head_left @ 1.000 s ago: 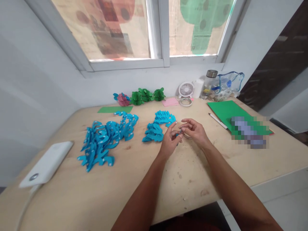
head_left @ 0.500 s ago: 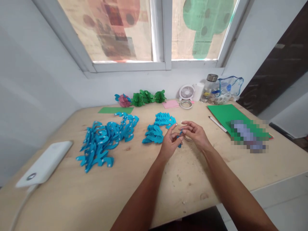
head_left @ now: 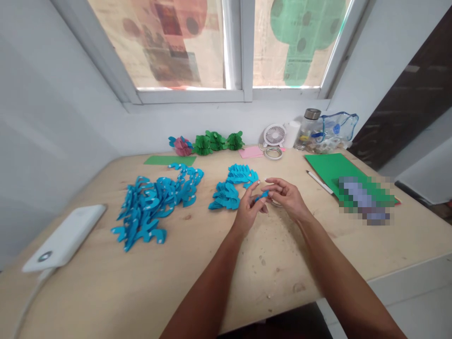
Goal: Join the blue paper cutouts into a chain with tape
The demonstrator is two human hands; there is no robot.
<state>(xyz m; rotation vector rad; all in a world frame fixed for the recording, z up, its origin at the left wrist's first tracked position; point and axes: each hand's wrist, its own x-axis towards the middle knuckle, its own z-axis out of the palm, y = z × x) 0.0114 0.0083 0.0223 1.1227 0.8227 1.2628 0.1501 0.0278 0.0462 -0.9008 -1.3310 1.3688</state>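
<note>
Between my two hands is a small blue paper piece (head_left: 262,196). My left hand (head_left: 250,207) pinches it from the left, thumb and fingers closed on it. From the right, my right hand (head_left: 286,197) has its fingertips closed on the same piece; its exact shape is partly covered by my fingers. A ring-shaped roll of tape (head_left: 276,203) lies partly hidden under my right hand. Just beyond my left hand sit a stack of folded blue paper pieces (head_left: 225,197) and another blue paper stack (head_left: 242,174).
A large heap of blue paper cutouts (head_left: 151,202) with white squares spreads at the left. A white power bank (head_left: 65,238) lies near the left edge. Green paper flowers (head_left: 215,140), a small fan (head_left: 274,135) and a bottle (head_left: 308,128) line the back. Green sheets (head_left: 332,167) and a pen (head_left: 319,182) are at the right.
The blue piece between my fingers has turned from hanging downward to lying more level. My hands have stayed in nearly the same place.
</note>
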